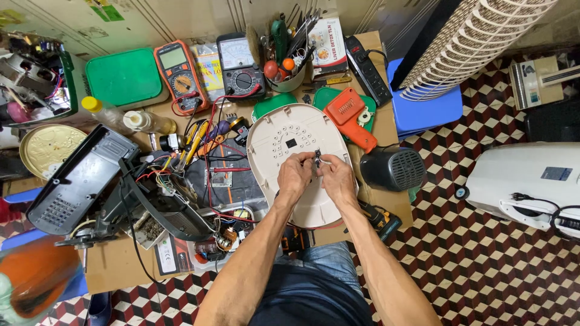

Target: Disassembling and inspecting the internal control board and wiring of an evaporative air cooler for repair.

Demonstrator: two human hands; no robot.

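A low cardboard-covered bench point(386, 208) carries a beige round housing point(284, 130), two multimeters point(181, 75) — plus a black power strip point(367, 69).

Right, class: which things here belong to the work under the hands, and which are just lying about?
In hand:
left hand
right hand
small dark metal part pinched between both
cream oval plastic cover beneath

Lying about:
orange digital multimeter
black analogue meter
orange plastic heat gun
black power strip
green plastic lid

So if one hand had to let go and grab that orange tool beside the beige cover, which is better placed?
Probably the right hand. The orange tool lies just past it, up and to the right of the beige cover, while the left hand would have to cross over. Both pinch the small dark part.
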